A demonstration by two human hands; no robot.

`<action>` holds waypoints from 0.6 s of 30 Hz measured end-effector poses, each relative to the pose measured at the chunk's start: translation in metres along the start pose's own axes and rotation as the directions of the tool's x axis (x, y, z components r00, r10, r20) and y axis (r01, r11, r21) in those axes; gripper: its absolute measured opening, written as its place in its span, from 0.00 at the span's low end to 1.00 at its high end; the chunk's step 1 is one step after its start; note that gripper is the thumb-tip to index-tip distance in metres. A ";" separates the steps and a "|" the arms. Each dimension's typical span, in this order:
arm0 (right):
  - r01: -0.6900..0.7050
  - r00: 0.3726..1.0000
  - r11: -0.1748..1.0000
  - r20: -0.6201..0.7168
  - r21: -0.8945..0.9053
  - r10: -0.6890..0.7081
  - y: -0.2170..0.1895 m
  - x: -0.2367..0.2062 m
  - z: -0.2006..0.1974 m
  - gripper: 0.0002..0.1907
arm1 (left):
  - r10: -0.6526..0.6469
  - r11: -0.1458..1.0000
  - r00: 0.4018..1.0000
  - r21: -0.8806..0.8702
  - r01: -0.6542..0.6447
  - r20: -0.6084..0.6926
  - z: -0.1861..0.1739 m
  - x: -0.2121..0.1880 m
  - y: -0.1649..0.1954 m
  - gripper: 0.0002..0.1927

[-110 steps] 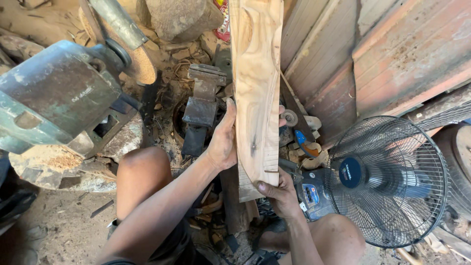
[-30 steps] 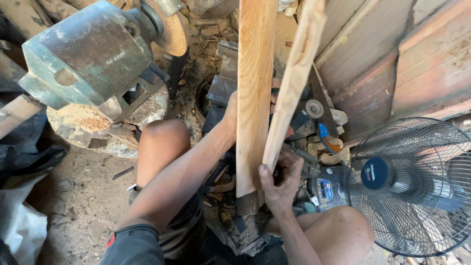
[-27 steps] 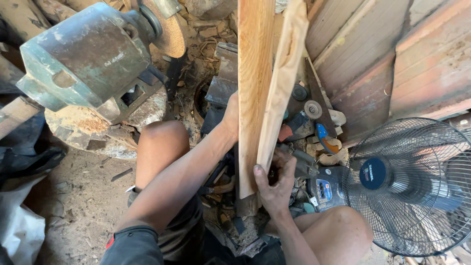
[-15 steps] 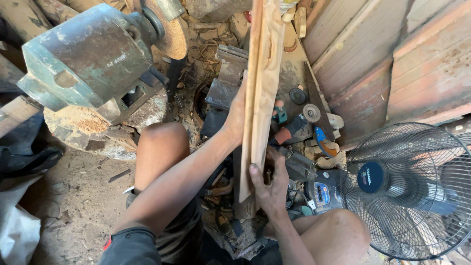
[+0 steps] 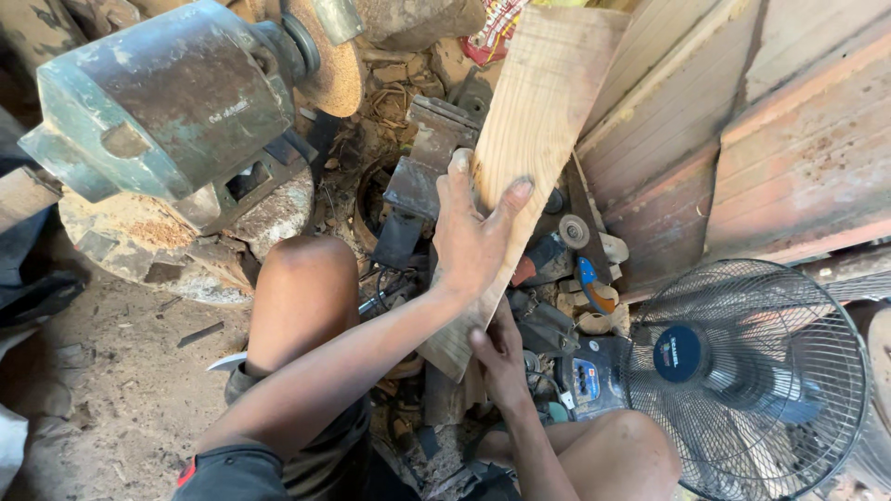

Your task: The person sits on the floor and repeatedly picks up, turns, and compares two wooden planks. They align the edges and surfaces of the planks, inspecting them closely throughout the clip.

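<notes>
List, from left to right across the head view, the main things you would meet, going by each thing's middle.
Green bench grinder → bare knee → left hand → wooden plank → blue-hubbed wire-cage fan.

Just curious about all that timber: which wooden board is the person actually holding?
The pale plank leaning diagonally, held by both hands; the reddish boards at right stand untouched.

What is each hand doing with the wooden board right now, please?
Left hand: spread flat on the wooden board, gripping its edge.
Right hand: fingers closed on the board's lower end.
</notes>
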State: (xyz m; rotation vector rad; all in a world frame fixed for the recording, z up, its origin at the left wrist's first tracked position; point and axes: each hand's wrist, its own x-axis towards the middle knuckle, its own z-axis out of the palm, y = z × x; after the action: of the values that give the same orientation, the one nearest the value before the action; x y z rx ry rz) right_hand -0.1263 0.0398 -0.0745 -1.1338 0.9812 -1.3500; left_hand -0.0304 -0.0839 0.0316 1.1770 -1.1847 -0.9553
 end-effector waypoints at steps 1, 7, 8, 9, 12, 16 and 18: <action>-0.031 0.998 0.992 -0.059 -0.121 0.024 0.001 0.001 0.001 0.39 | 0.004 1.000 1.000 0.005 -0.004 -0.003 0.001 -0.001 -0.002 0.44; 0.011 0.984 0.947 -0.163 -0.321 -0.067 0.001 0.004 0.010 0.30 | 0.243 0.970 0.969 0.028 -0.243 -0.031 0.009 0.001 -0.019 0.38; 0.090 0.971 0.905 -0.167 -0.416 -0.173 0.000 0.004 0.012 0.31 | 0.326 0.937 0.944 0.150 -0.317 -0.040 0.011 0.002 -0.020 0.32; 0.160 0.947 0.847 -0.163 -0.507 -0.276 0.000 0.005 0.015 0.32 | 0.406 0.884 0.913 0.267 -0.383 -0.032 0.011 0.003 -0.020 0.26; 0.106 0.886 0.622 -0.211 -0.776 -0.414 -0.004 0.008 0.017 0.35 | 0.127 0.917 0.954 -0.399 -0.009 0.270 0.007 0.004 -0.020 0.23; 0.068 0.842 0.197 -0.050 -0.978 -0.537 -0.010 0.007 0.018 0.39 | -0.171 0.863 0.853 -0.343 0.371 0.494 0.007 -0.009 -0.018 0.33; 0.063 0.878 0.214 -0.048 -0.975 -0.476 -0.010 0.007 0.020 0.41 | -0.173 0.782 0.867 -0.470 0.409 0.467 0.007 -0.008 -0.019 0.26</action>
State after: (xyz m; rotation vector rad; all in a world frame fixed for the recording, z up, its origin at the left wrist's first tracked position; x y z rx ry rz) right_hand -0.1085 0.0350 -0.0596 -2.1372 2.1465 -1.1671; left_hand -0.0377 -0.0805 0.0110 0.7075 -0.9284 -1.7238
